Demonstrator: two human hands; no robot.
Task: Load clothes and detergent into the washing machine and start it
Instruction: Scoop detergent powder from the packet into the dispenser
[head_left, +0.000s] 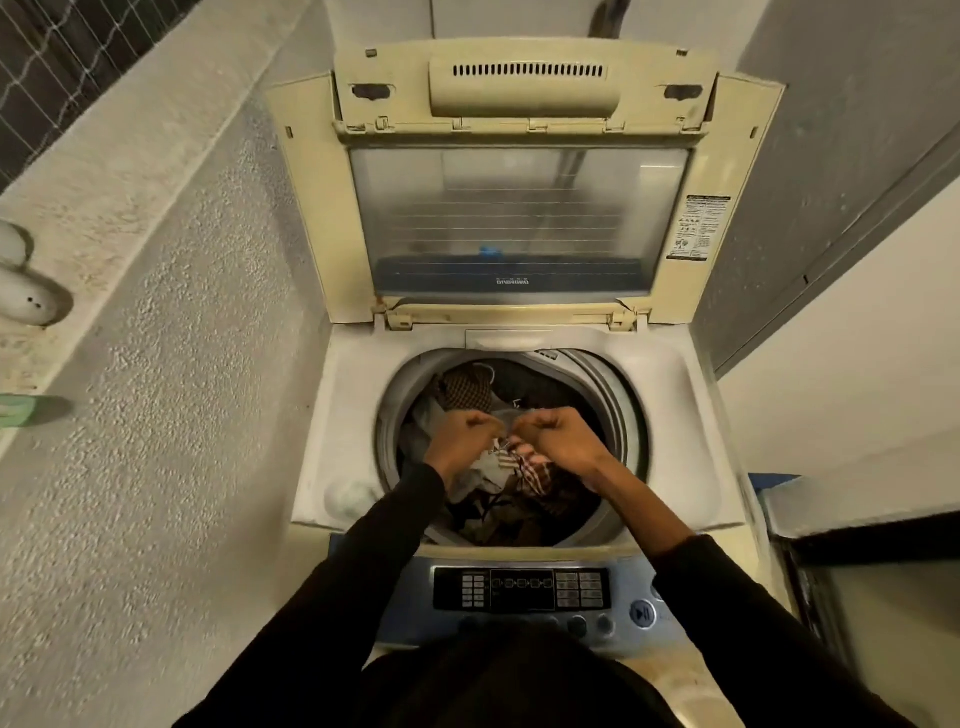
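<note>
My left hand (460, 434) and right hand (558, 434), both clenched over the round grey drum (618, 410), grip a red-checked cloth (527, 467) at six o'clock, apparently pushing it among the laundry.

Home laundry corner: yellowed top-load washing machine (519, 332) wedged between rough plaster wall (156, 389) and doorway, clothes (467, 395) in drum.

Both fists (462, 434) (558, 434) curled, knuckles close together
</note>
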